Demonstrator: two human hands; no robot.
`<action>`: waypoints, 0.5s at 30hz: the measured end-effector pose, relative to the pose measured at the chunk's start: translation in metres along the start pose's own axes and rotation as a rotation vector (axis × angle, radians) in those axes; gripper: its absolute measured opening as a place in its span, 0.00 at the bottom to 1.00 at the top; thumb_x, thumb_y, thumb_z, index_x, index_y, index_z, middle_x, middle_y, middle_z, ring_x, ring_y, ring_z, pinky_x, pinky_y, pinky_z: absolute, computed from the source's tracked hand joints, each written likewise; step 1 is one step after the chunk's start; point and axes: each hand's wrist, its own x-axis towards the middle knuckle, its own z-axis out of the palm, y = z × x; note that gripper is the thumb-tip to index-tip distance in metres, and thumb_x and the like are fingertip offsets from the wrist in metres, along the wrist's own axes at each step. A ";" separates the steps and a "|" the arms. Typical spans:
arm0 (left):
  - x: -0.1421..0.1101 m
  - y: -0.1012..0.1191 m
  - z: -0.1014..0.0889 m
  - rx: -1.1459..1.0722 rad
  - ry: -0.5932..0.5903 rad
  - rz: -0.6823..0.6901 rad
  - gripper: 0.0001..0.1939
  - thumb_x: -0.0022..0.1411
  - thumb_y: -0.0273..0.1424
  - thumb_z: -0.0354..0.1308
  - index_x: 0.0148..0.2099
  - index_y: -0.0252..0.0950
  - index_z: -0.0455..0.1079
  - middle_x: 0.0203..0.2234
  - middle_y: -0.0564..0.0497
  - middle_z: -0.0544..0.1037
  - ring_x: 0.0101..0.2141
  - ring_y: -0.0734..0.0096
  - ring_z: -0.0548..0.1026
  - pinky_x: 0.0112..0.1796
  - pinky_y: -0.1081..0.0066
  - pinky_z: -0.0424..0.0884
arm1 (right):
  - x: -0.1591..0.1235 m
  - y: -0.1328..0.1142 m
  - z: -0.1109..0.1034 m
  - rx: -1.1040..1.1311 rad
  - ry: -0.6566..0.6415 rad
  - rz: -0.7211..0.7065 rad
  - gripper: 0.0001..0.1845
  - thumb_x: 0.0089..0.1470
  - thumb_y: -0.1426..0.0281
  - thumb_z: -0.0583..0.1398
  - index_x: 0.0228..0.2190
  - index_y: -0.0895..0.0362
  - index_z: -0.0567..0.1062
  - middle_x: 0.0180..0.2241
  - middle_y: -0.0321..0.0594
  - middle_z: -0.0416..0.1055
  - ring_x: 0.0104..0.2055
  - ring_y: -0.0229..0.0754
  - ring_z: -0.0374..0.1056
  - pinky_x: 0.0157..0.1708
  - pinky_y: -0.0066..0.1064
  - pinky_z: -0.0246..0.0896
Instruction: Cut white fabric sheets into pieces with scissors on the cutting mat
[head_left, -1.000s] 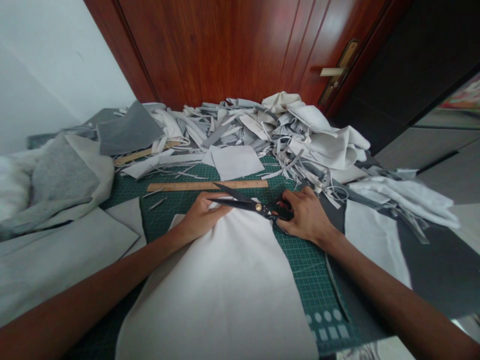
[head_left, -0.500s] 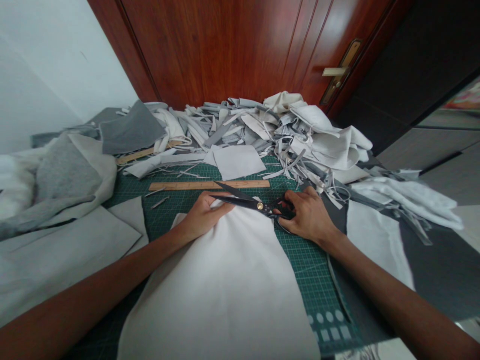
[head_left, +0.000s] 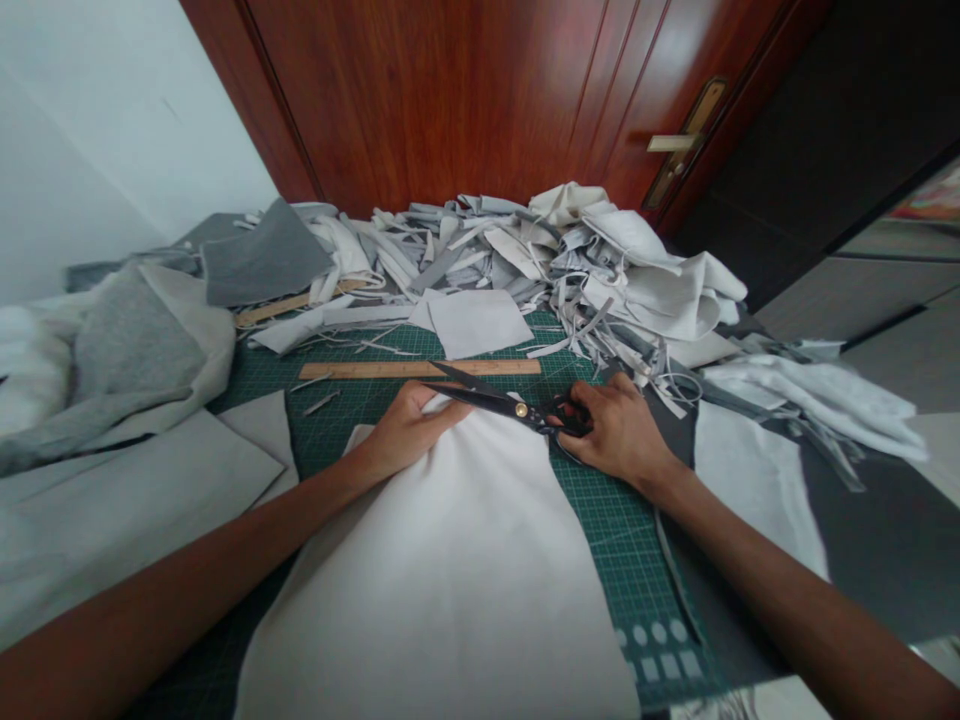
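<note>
Cloth [head_left: 457, 560] is pinched in left hand [head_left: 409, 428], parted scissors [head_left: 520, 409] gripped in curled right hand [head_left: 624, 432].

In front of you, a cloth [head_left: 457, 570] lies on the cutting mat [head_left: 592, 500], reaching its near edge, with scissors [head_left: 491, 398] over the cloth's far end. Behind lie a ruler [head_left: 420, 370], a loose sheet [head_left: 484, 323], then scraps [head_left: 465, 250] heaped along the mat's far edge before the door [head_left: 435, 100]. Stacked sheets [head_left: 135, 500] lie leftward; a spare piece [head_left: 757, 480] lies past the right edge.
</note>
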 end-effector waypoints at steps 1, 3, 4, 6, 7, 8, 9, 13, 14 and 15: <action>0.000 0.000 0.000 0.004 -0.001 0.002 0.13 0.61 0.42 0.65 0.39 0.37 0.81 0.40 0.48 0.85 0.48 0.55 0.80 0.54 0.61 0.73 | 0.000 0.000 0.000 -0.003 0.002 0.002 0.12 0.54 0.59 0.60 0.27 0.52 0.66 0.22 0.37 0.70 0.26 0.44 0.61 0.37 0.38 0.50; 0.000 -0.001 -0.001 0.006 -0.003 0.000 0.13 0.62 0.41 0.65 0.40 0.37 0.81 0.42 0.48 0.85 0.47 0.56 0.80 0.53 0.61 0.74 | 0.000 -0.001 -0.001 -0.005 0.006 0.004 0.12 0.54 0.59 0.60 0.26 0.53 0.67 0.21 0.37 0.69 0.26 0.44 0.61 0.36 0.38 0.50; 0.000 -0.001 -0.001 0.005 -0.001 -0.003 0.13 0.62 0.41 0.65 0.40 0.37 0.81 0.42 0.48 0.85 0.47 0.56 0.80 0.53 0.61 0.74 | 0.000 -0.001 -0.001 -0.003 0.008 0.004 0.13 0.54 0.59 0.60 0.26 0.53 0.67 0.21 0.37 0.69 0.26 0.44 0.61 0.36 0.37 0.49; 0.000 -0.002 -0.001 0.013 0.014 -0.010 0.13 0.61 0.41 0.65 0.40 0.37 0.81 0.40 0.48 0.85 0.47 0.56 0.80 0.53 0.61 0.73 | 0.000 0.000 -0.002 0.005 0.008 0.003 0.13 0.54 0.58 0.60 0.26 0.53 0.67 0.21 0.36 0.68 0.26 0.45 0.61 0.36 0.38 0.50; 0.000 -0.002 -0.001 0.019 0.023 -0.009 0.13 0.60 0.41 0.66 0.39 0.37 0.81 0.40 0.48 0.85 0.47 0.55 0.80 0.54 0.61 0.73 | 0.000 0.000 -0.002 0.011 0.004 0.002 0.13 0.54 0.58 0.60 0.26 0.53 0.67 0.21 0.36 0.68 0.26 0.44 0.61 0.36 0.38 0.50; 0.000 -0.002 -0.001 0.023 0.027 -0.007 0.13 0.60 0.41 0.66 0.38 0.37 0.81 0.39 0.48 0.85 0.46 0.56 0.80 0.53 0.62 0.74 | 0.000 0.000 -0.002 0.018 -0.004 0.001 0.13 0.53 0.58 0.60 0.26 0.53 0.67 0.21 0.36 0.69 0.26 0.44 0.61 0.37 0.38 0.51; 0.000 -0.002 -0.001 0.024 0.025 -0.003 0.13 0.60 0.41 0.66 0.37 0.37 0.81 0.39 0.48 0.85 0.44 0.57 0.81 0.51 0.63 0.75 | 0.000 0.000 -0.003 0.023 -0.017 0.000 0.12 0.53 0.58 0.60 0.27 0.53 0.67 0.21 0.36 0.69 0.26 0.44 0.61 0.38 0.39 0.51; -0.002 0.000 0.000 0.023 0.008 -0.002 0.13 0.60 0.42 0.66 0.37 0.37 0.82 0.36 0.49 0.85 0.38 0.60 0.81 0.43 0.67 0.77 | 0.001 -0.001 -0.005 0.026 -0.064 -0.006 0.13 0.50 0.58 0.60 0.31 0.54 0.68 0.25 0.38 0.72 0.27 0.45 0.64 0.41 0.40 0.53; -0.002 0.000 0.000 0.025 0.011 -0.005 0.13 0.60 0.42 0.66 0.37 0.37 0.82 0.36 0.49 0.86 0.38 0.60 0.81 0.43 0.67 0.77 | 0.001 -0.002 -0.005 0.024 -0.069 -0.005 0.13 0.50 0.58 0.61 0.31 0.55 0.68 0.25 0.38 0.72 0.27 0.46 0.65 0.41 0.40 0.53; -0.002 0.001 0.000 0.025 0.017 -0.005 0.13 0.60 0.42 0.67 0.37 0.37 0.82 0.36 0.49 0.86 0.38 0.60 0.81 0.43 0.67 0.77 | 0.001 -0.002 -0.005 0.024 -0.071 -0.003 0.13 0.50 0.58 0.61 0.31 0.55 0.68 0.25 0.39 0.72 0.27 0.46 0.65 0.41 0.40 0.53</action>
